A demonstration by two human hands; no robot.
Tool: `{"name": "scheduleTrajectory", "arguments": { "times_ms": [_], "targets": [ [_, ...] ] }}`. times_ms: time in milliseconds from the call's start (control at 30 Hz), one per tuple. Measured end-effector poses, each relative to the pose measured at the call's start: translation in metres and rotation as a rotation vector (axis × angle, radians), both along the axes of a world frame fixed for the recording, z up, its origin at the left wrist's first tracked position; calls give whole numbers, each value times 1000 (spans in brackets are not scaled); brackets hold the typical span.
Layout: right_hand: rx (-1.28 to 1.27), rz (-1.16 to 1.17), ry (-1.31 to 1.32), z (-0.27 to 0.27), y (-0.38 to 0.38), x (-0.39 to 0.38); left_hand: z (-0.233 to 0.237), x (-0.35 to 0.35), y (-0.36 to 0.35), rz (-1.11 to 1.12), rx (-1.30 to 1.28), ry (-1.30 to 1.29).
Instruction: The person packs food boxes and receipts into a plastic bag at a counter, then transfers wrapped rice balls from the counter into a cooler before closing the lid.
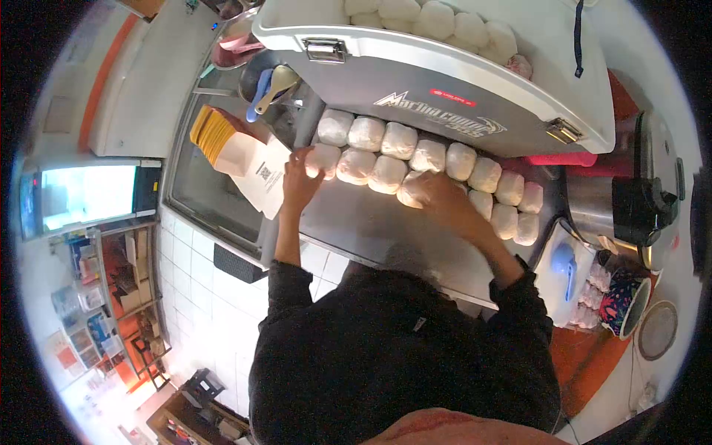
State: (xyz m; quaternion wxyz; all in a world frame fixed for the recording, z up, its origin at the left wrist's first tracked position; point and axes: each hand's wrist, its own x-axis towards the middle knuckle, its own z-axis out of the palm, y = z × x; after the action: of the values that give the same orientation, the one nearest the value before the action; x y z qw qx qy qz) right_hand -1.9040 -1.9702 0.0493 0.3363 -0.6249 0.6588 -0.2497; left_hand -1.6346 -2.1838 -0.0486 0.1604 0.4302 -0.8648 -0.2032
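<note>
Along the front of the cooler (356, 81), two rows of white bundles (428, 154) sit on the bench (341, 219). In the row farther from the cooler, the left hand (300, 182) touches the left-end bundle (323, 161), the right hand (445, 199) one farther along; I cannot tell whether either grips. The step looks like straightening rows; the next move calls for light, even pressure.

White bundles (400, 141): glossy plastic film. Cooler (356, 78): smooth plastic. Latches (325, 50): shiny metal.
</note>
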Motion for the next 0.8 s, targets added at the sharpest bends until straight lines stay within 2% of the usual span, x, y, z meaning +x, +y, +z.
{"name": "scheduleTrajectory", "arguments": {
  "times_ms": [33, 100, 167, 200, 267, 300, 333, 367, 433, 467, 500, 533, 600, 633, 667, 767, 800],
  "targets": [
    [35, 82, 73, -34, -1, 13, 12, -12, 1, -7, -5, -95],
    [263, 170, 207, -45, -21, 59, 8, -19, 3, -15, -77, -274],
    [138, 74, -12, 18, -35, 78, -12, -25, -6, -17, -240, -417],
    [91, 15, -126, 42, -42, 81, 6, -28, -12, -34, -12, -356],
    [5, -92, -360, 80, -55, 79, 0, -16, -25, -42, 125, -196],
    [-47, -70, -388, 88, -62, 69, 15, -10, -29, -46, 248, -33],
    [-99, -47, -416, 96, -68, 58, 33, -3, -31, -61, 375, 126],
    [-157, 51, -348, 104, -71, 41, 80, -3, -33, -25, 586, 277],
    [-277, 5, -389, 131, -90, 44, 174, -15, -35, -122, 314, 440],
    [-333, -137, -504, 152, -102, 65, 205, -25, -36, -183, 303, 575],
    [-382, -280, -619, 167, -113, 81, 249, -40, -34, -247, 123, 556],
    [-396, -314, -701, 175, -127, 88, 276, -57, -41, -311, -62, 542],
    [-509, -418, -564, 190, -149, 80, 288, -100, -67, -545, -310, 665],
    [-598, -492, -348, 198, -161, 64, 286, -122, -81, -652, -371, 781],
    [-636, -538, -313, 204, -173, 40, 283, -137, -90, -711, -417, 896],
    [-511, -577, -684, 202, -214, -42, 282, -147, -104, -401, -363, 1351],
    [-396, -616, -683, 191, -228, -59, 277, -135, -112, -287, -337, 1447]
  ]
}}
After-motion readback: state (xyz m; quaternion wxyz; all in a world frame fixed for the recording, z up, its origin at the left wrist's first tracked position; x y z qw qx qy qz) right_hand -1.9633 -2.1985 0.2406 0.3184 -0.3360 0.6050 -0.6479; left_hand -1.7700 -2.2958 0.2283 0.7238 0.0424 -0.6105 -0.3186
